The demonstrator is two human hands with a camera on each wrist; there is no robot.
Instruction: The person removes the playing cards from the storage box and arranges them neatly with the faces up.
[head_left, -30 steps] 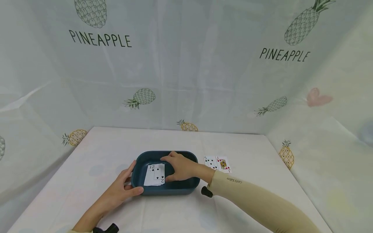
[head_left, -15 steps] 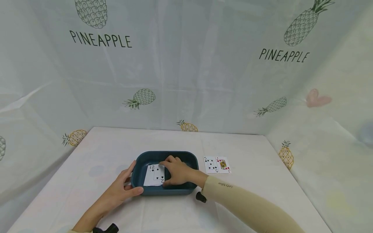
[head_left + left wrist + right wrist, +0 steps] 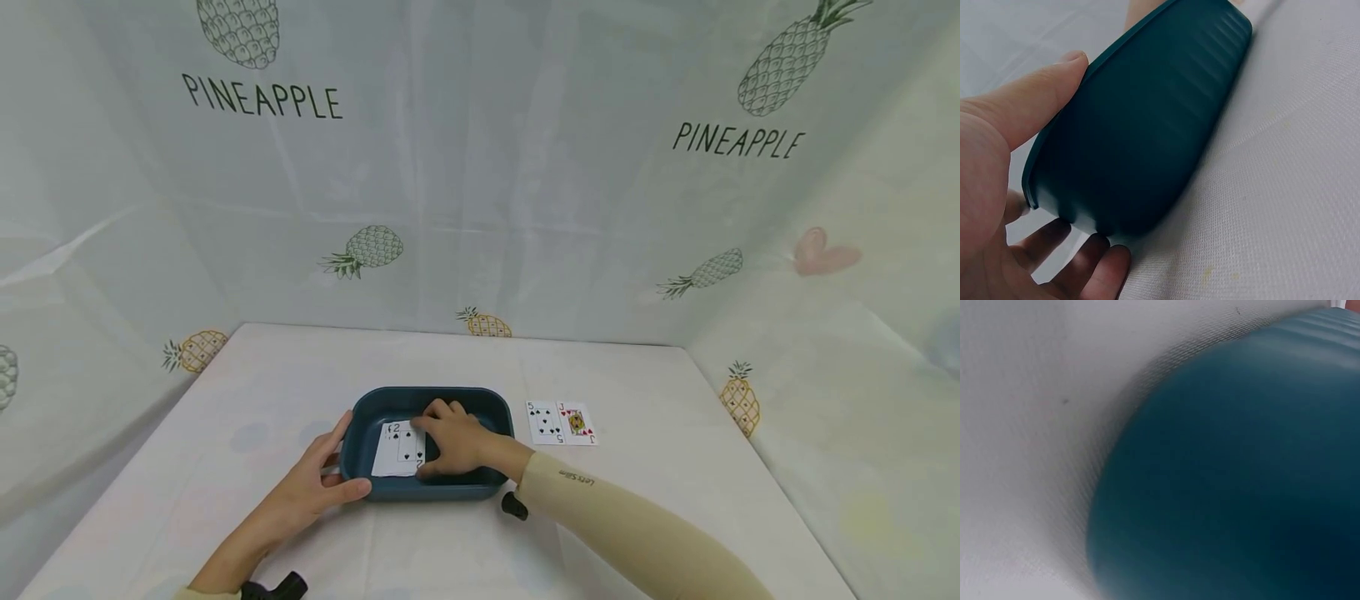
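Observation:
A dark blue rectangular tray (image 3: pixel 442 493) with rounded corners sits on the table. My left hand (image 3: pixel 318 479) holds its left end, thumb on the front rim and fingers round the side; the left wrist view shows the thumb (image 3: pixel 1054 87) along the rim and fingertips under the end wall. Inside the tray, on the left, lies a small stack of playing cards (image 3: pixel 393 454), a two of spades on top. My right hand (image 3: pixel 457 442) reaches over the front rim and pinches the stack's right edge, forefinger at the far corner, thumb at the near one. The right wrist view shows only the tray's outer wall (image 3: pixel 1241 456).
A five of spades (image 3: pixel 545 422) and a jack of hearts (image 3: pixel 577 423) lie face up, side by side, right of the tray. White cloth covers the table (image 3: pixel 600 367). A pineapple-print curtain (image 3: pixel 480 167) closes off the back and sides.
My right hand has moved slightly left and nearer, its forefinger and thumb coming onto the stack's right corners. More of the two loose cards shows. My left hand keeps its hold on the tray.

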